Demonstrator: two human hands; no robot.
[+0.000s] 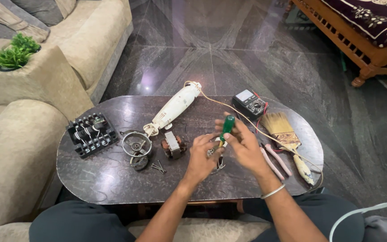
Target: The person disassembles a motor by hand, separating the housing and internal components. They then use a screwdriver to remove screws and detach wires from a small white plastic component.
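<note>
Your left hand (201,157) pinches a small metal part (211,152) over the table (113,183) while your right hand (243,145) closes round a green screwdriver (226,127), its tip down at that part; I judge you do best keeping the shaft upright, the part pinned steady, and turning slowly so the tip does not slip. Just left lie a few loose screws (157,167), one stator (173,145) and one round housing (136,144); right, one pair of pliers (274,160) and one brush (285,134); farther off, one black block (91,134), one white body (175,106) and one multimeter (250,103).
</note>
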